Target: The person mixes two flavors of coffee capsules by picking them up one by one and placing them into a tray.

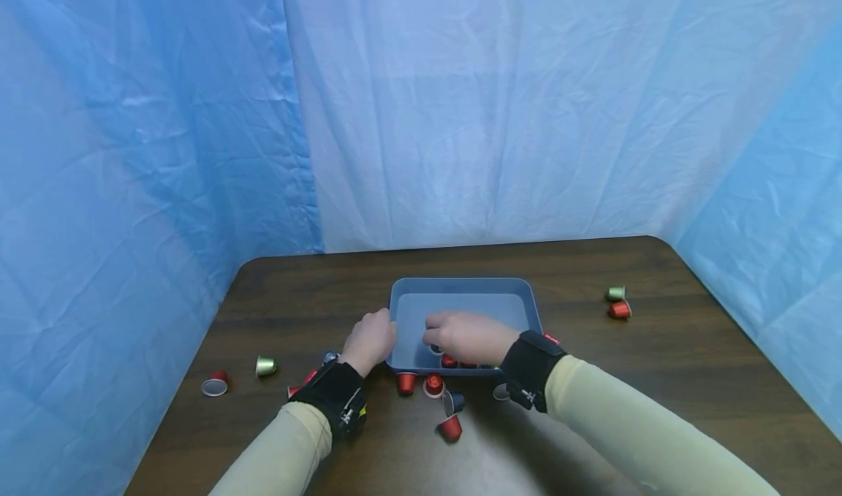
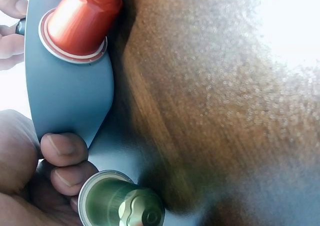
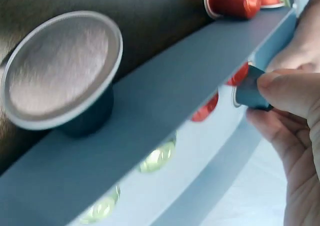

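A person's right hand (image 1: 468, 337) pinches a dark blue coffee capsule (image 3: 251, 88) between thumb and fingers over the blue-grey tray (image 1: 463, 302) at the head view's centre; the left hand (image 1: 370, 341) curls its fingers round the tray's left edge, a green capsule (image 2: 122, 201) just beside them at bottom left of the left wrist view. Red capsules (image 1: 406, 383) sit just below the tray; a green-and-red pair (image 1: 619, 309) lies at frame right.

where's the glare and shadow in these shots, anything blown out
Head view: shadow on the table beneath the right sleeve; left wrist view: table glare blown out to white, upper right; right wrist view: table dim, inside of the tray much brighter.
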`<control>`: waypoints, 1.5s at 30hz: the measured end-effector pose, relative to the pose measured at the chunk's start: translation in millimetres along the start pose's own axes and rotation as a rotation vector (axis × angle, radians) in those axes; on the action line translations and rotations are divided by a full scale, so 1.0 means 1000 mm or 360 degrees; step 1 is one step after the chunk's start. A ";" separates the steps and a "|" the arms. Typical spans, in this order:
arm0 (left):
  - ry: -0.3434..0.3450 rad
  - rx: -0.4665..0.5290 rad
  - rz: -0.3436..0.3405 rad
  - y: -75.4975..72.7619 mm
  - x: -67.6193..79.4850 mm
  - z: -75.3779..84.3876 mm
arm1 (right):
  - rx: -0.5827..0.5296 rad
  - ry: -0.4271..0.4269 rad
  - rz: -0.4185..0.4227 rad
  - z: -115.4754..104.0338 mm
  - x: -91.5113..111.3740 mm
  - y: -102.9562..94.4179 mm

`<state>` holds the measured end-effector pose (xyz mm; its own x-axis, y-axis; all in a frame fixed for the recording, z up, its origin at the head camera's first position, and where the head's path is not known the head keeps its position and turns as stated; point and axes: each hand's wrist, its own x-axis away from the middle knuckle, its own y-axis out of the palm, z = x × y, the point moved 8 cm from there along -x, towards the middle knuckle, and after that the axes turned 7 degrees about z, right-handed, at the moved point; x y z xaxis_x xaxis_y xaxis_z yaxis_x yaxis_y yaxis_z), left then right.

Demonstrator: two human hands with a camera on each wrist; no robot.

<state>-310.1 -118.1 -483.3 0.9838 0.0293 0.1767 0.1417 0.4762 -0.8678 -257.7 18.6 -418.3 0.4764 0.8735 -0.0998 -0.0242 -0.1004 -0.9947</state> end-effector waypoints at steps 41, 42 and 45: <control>0.0002 -0.0040 0.0009 -0.003 0.000 0.001 | -0.0199 0.0097 0.0077 0.006 0.009 0.015; -0.0008 -0.0032 0.0009 -0.003 0.000 0.000 | -0.0178 0.0104 0.0081 0.007 0.010 0.014; -0.0012 -0.0024 0.0015 -0.003 0.000 0.000 | -0.0115 0.0115 0.0082 0.012 0.013 0.012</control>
<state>-310.7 -119.7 -480.9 0.9843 0.0406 0.1719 0.1340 0.4623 -0.8765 -262.5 34.8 -431.7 0.5383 0.8300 -0.1458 0.0122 -0.1806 -0.9835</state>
